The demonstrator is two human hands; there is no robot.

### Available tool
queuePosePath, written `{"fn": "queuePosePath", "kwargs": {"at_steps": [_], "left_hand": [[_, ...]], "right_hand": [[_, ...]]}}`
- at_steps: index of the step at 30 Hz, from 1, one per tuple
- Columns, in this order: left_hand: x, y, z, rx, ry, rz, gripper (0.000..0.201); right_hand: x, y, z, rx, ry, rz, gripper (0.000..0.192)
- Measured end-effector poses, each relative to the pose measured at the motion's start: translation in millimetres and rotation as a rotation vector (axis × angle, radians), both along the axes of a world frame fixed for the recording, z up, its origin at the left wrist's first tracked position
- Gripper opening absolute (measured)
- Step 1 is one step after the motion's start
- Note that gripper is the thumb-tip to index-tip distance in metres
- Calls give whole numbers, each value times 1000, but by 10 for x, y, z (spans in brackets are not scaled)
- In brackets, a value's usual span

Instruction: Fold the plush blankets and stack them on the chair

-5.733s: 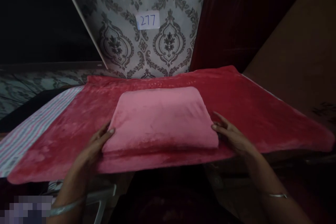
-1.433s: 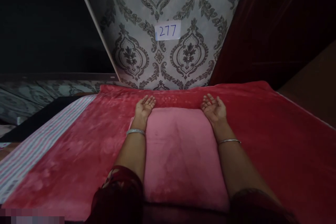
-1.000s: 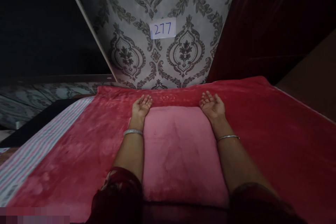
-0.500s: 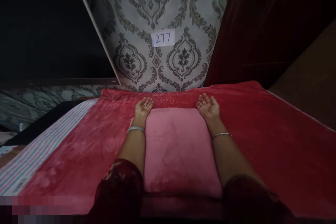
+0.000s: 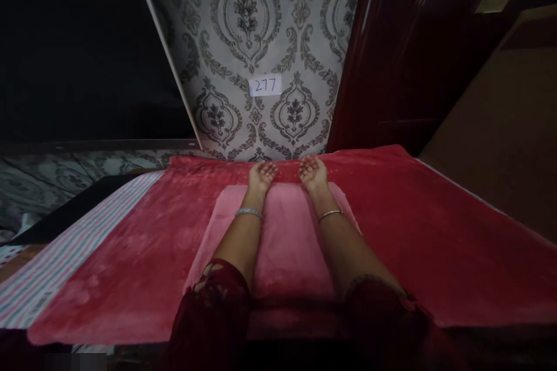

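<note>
A pink folded cloth (image 5: 289, 243), roughly rectangular, lies flat on a red plush blanket (image 5: 143, 255) in front of me. Over its far left part is my left hand (image 5: 263, 177), palm up with fingers spread and nothing in it. My right hand (image 5: 313, 173) mirrors it at the far right part, palm up, fingers apart and bare. Both forearms stretch over the cloth, a bracelet on each wrist. Whether the hands rest on the cloth or hover just above it, I cannot tell.
A striped cloth (image 5: 87, 243) borders the blanket at left. A dark screen (image 5: 87, 58) stands at the back left, and a glossy dark red panel (image 5: 404, 52) at the right. On the patterned wall is a paper marked 277 (image 5: 265, 85).
Both hands have moved inward, from beside the pink cloth's edges to over its far part, closer together. The view has tilted up slightly.
</note>
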State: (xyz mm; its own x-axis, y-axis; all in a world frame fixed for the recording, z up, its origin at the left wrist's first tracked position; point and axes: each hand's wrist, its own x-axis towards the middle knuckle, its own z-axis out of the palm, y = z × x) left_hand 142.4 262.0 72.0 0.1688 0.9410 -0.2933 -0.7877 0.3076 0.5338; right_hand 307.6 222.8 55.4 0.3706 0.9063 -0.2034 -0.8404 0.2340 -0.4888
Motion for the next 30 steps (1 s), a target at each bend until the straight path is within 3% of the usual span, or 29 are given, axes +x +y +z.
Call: {"fn": "queuePosePath", "kwargs": {"at_steps": [4, 8, 30], "left_hand": [[-19, -66, -230, -12, -38, -17, 11], [-70, -21, -347, 9, -76, -57, 12], [-89, -11, -382, 40, -98, -87, 19]], "right_hand": [[-68, -111, -226, -13, 43, 15, 23], [-1, -120, -383, 54, 70, 72, 24], [29, -162, -373, 75, 63, 81, 26]]}}
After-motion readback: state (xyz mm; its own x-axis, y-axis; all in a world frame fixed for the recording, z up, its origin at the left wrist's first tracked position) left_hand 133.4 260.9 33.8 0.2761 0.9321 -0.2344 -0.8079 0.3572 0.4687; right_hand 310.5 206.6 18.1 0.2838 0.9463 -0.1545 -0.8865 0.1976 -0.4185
